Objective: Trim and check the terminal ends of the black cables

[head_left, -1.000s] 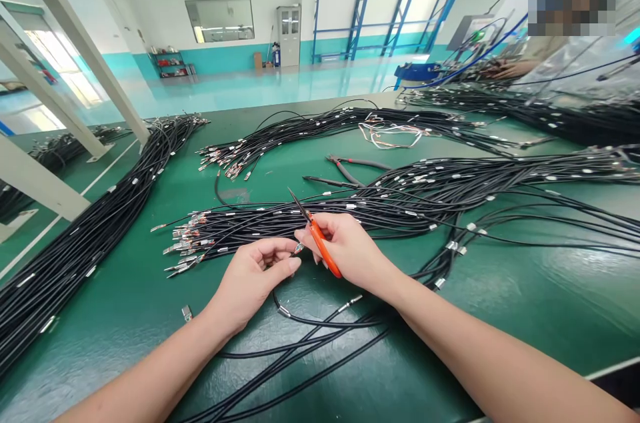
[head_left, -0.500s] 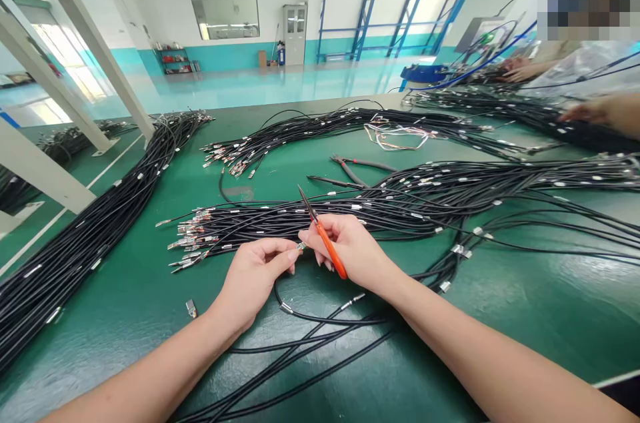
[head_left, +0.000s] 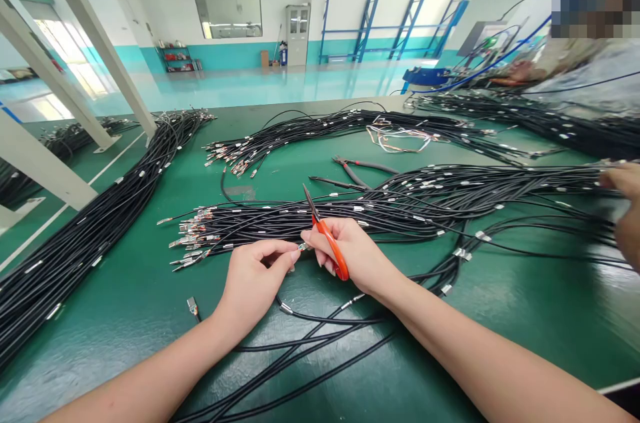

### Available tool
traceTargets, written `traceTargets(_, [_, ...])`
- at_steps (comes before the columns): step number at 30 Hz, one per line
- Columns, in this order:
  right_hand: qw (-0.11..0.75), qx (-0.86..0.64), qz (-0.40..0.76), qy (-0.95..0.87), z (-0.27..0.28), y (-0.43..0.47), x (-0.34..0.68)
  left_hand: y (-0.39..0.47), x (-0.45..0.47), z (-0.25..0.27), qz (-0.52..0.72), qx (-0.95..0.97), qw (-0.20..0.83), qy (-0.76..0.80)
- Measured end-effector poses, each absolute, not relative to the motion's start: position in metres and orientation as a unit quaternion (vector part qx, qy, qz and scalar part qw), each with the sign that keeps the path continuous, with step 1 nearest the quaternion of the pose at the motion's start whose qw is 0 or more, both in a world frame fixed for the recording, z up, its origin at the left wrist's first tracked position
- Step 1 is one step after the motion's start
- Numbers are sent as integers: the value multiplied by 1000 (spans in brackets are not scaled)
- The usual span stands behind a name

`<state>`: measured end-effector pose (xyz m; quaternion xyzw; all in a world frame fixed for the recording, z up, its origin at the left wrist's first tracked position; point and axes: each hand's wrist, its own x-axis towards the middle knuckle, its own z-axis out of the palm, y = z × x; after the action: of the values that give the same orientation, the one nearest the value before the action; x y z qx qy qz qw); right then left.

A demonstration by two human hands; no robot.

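Observation:
My left hand (head_left: pixel 263 273) pinches the small metal connector (head_left: pixel 303 247) at the end of a black cable. Close against it, my right hand (head_left: pixel 350 251) has its fingertips at the same connector. It holds orange-handled scissors (head_left: pixel 334 251), whose pointed blades aim up and away from me. From below my hands a black cable (head_left: pixel 320 321) with a silver sleeve curves to the right. Just beyond lies a thick bundle of black cables (head_left: pixel 270 221) with bare connectors at its left end. A single cable connector (head_left: pixel 193 306) shows beside my left forearm.
Pliers (head_left: pixel 355 173) and a dark pointed tool (head_left: pixel 333 183) lie behind the near bundle. More cable bundles (head_left: pixel 325 124) stretch across the green table (head_left: pixel 280 383) and along its left side (head_left: pixel 120 203). White posts (head_left: pixel 100 36) stand at left. A co-worker's hand (head_left: pixel 627 203) is at far right.
The co-worker's hand has moved from the far right bundle towards the near bundle's right end. My hands keep nearly the same hold; the scissors have turned slightly. The view has shifted a little.

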<state>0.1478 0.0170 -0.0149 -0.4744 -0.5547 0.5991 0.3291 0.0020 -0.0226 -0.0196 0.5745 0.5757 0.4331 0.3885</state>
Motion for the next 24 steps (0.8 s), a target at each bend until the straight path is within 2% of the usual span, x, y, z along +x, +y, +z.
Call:
traceTargets(6, [320, -461, 601, -569, -10, 15, 148, -23, 2, -22, 458, 535, 441, 556])
traceTargets(13, [230, -469, 564, -640, -5, 20, 157, -20, 1, -27, 457, 446, 595, 488])
traceTargets(15, [211, -476, 483, -704, -2, 25, 164, -20, 0, -27, 456, 440, 604, 483])
traceTargets(19, [200, -490, 221, -819, 9, 32, 178, -21, 0, -26, 446, 456, 584, 502])
traceTargets(24, [140, -416, 21, -898, 20, 30, 186, -20, 0, -24, 427, 478, 572, 512])
